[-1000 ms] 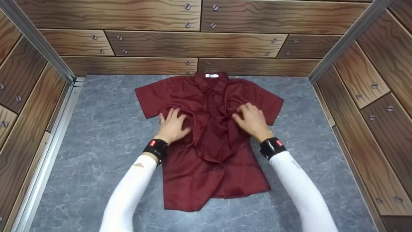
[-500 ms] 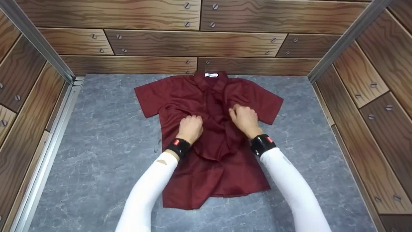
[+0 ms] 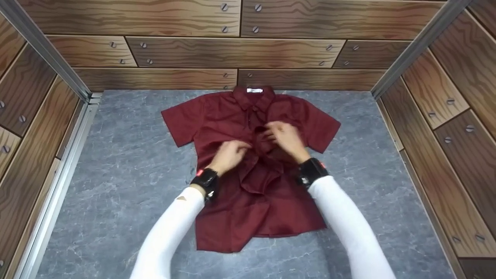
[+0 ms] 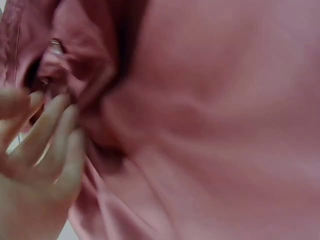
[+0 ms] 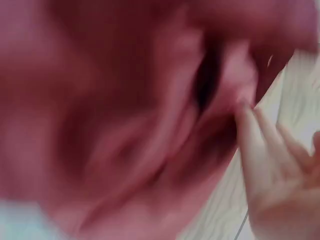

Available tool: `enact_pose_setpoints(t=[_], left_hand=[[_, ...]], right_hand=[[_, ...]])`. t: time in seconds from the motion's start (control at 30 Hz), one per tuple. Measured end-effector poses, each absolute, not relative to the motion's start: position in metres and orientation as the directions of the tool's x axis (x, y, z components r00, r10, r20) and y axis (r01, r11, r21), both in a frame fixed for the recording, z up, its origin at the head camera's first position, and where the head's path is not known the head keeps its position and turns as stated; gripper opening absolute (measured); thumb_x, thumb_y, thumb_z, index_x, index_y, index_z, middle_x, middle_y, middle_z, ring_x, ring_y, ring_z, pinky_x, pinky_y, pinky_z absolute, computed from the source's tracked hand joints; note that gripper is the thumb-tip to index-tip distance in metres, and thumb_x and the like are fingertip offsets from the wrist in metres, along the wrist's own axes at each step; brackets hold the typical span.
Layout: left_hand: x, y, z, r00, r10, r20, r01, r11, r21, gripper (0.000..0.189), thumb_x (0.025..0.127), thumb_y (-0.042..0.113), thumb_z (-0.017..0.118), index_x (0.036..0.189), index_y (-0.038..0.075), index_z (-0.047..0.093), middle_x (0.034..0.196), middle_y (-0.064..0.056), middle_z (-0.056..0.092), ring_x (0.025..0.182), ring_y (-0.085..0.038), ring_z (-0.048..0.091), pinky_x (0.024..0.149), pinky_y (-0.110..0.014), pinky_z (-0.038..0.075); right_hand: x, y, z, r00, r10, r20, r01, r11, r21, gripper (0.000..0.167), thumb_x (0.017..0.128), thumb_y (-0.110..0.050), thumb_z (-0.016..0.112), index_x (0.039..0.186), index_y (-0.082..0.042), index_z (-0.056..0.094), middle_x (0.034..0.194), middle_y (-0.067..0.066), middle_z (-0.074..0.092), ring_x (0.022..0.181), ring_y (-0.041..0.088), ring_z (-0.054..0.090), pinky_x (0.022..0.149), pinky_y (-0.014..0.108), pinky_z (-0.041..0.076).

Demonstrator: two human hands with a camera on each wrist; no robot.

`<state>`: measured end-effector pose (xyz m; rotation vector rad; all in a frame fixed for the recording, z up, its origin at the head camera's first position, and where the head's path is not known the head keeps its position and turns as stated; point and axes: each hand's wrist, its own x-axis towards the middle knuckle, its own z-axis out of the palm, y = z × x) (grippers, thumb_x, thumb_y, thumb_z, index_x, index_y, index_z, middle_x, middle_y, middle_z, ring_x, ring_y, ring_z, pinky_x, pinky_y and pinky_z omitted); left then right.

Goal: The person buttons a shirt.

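A dark red short-sleeved button-up shirt [image 3: 228, 221] lies front up, its collar [image 3: 254, 99] at the far side and its lower front bunched open. At the middle of the shirt front, my left hand [image 3: 228, 155] pinches the front edge; in the left wrist view its bent fingers [image 4: 55, 130] are at the cloth beside small buttons [image 4: 56, 46]. Higher and to the right, my right hand [image 3: 287, 138] is blurred by motion. The right wrist view shows its fingers [image 5: 255, 150] fairly straight, one fingertip touching a fold, the thumb apart.
The shirt lies on a grey marbled tabletop [image 3: 128, 166]. Wood-patterned panels [image 3: 193, 54] stand at the back and both sides, with metal rails [image 3: 58, 197] along the corners and left edge.
My left hand has moved right from the shirt's side to its front edge. My right hand has shifted left toward the middle, its fingers now straighter. The front folds have shifted.
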<state>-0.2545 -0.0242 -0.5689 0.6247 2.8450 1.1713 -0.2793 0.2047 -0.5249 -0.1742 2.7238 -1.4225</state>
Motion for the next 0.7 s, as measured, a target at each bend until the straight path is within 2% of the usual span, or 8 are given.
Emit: enact_pose_setpoints(t=[0.07, 0.13, 0.2, 0.27, 0.37, 0.47, 0.6, 0.7], left_hand=[[-0.257, -0.044, -0.572, -0.941, 0.259, 0.218, 0.338, 0.701, 0.628, 0.022, 0.090, 0.011, 0.058, 0.104, 0.014, 0.074, 0.107, -0.005, 0.071, 0.106, -0.024, 0.063, 0.095, -0.039, 0.045], [-0.261, -0.068, -0.575, -0.959, 0.119, 0.255, 0.250, 0.777, 0.577, 0.019, 0.089, 0.014, 0.059, 0.102, 0.014, 0.073, 0.109, -0.010, 0.066, 0.106, -0.031, 0.059, 0.092, -0.046, 0.044], [-0.267, -0.092, -0.577, -0.971, -0.018, 0.237, 0.115, 0.836, 0.536, 0.021, 0.090, 0.021, 0.060, 0.107, 0.016, 0.069, 0.117, -0.015, 0.060, 0.111, -0.036, 0.054, 0.091, -0.052, 0.042], [-0.270, -0.115, -0.582, -0.981, -0.113, 0.159, -0.016, 0.860, 0.510, 0.030, 0.092, 0.030, 0.058, 0.120, 0.020, 0.063, 0.133, -0.020, 0.049, 0.124, -0.042, 0.044, 0.095, -0.059, 0.037], [-0.274, -0.140, -0.588, -0.993, -0.114, -0.027, -0.113, 0.868, 0.483, 0.049, 0.096, 0.046, 0.048, 0.142, 0.028, 0.046, 0.155, -0.022, 0.023, 0.143, -0.049, 0.016, 0.104, -0.071, 0.018], [-0.276, -0.152, -0.592, -0.982, -0.049, -0.182, -0.130, 0.877, 0.462, 0.059, 0.099, 0.057, 0.031, 0.152, 0.031, 0.029, 0.163, -0.016, 0.001, 0.145, -0.050, -0.007, 0.103, -0.077, -0.002], [-0.282, -0.157, -0.587, -0.963, -0.047, -0.265, -0.153, 0.905, 0.397, 0.066, 0.098, 0.063, 0.017, 0.155, 0.029, 0.018, 0.163, -0.014, -0.005, 0.143, -0.052, -0.012, 0.099, -0.079, -0.011], [-0.287, -0.155, -0.584, -0.958, -0.064, -0.279, -0.167, 0.916, 0.364, 0.069, 0.098, 0.063, 0.018, 0.156, 0.025, 0.015, 0.162, -0.017, -0.008, 0.142, -0.054, -0.014, 0.098, -0.079, -0.011]], right_hand=[[-0.279, 0.233, -0.531, -0.994, -0.026, 0.102, -0.087, 0.749, -0.657, 0.034, 0.100, -0.028, 0.046, 0.115, -0.005, 0.066, 0.106, 0.016, 0.071, 0.097, 0.033, 0.067, 0.084, 0.046, 0.052], [-0.279, 0.266, -0.541, -0.984, 0.079, 0.160, -0.006, 0.879, -0.476, 0.034, 0.098, -0.027, 0.048, 0.117, -0.005, 0.064, 0.112, 0.019, 0.066, 0.102, 0.039, 0.062, 0.085, 0.053, 0.048], [-0.276, 0.295, -0.551, -0.981, 0.155, 0.119, 0.100, 0.921, -0.376, 0.040, 0.097, -0.032, 0.049, 0.125, -0.004, 0.058, 0.122, 0.024, 0.058, 0.111, 0.045, 0.055, 0.089, 0.060, 0.044], [-0.272, 0.317, -0.561, -0.981, 0.192, 0.027, 0.174, 0.934, -0.312, 0.052, 0.097, -0.041, 0.049, 0.136, -0.007, 0.049, 0.133, 0.029, 0.048, 0.120, 0.051, 0.046, 0.092, 0.066, 0.038], [-0.267, 0.334, -0.572, -0.976, 0.185, -0.116, 0.210, 0.941, -0.265, 0.065, 0.096, -0.055, 0.045, 0.149, -0.019, 0.035, 0.146, 0.031, 0.031, 0.130, 0.055, 0.030, 0.097, 0.072, 0.029], [-0.267, 0.342, -0.574, -0.969, 0.159, -0.189, 0.203, 0.948, -0.244, 0.066, 0.096, -0.059, 0.042, 0.152, -0.028, 0.030, 0.153, 0.030, 0.021, 0.133, 0.059, 0.022, 0.097, 0.075, 0.025], [-0.276, 0.354, -0.566, -0.950, 0.204, -0.238, 0.256, 0.943, -0.211, 0.059, 0.100, -0.050, 0.039, 0.153, -0.027, 0.028, 0.154, 0.030, 0.017, 0.132, 0.061, 0.023, 0.096, 0.076, 0.025], [-0.284, 0.355, -0.563, -0.943, 0.246, -0.226, 0.291, 0.936, -0.198, 0.057, 0.101, -0.041, 0.040, 0.153, -0.020, 0.028, 0.150, 0.034, 0.021, 0.129, 0.061, 0.027, 0.095, 0.075, 0.026]])
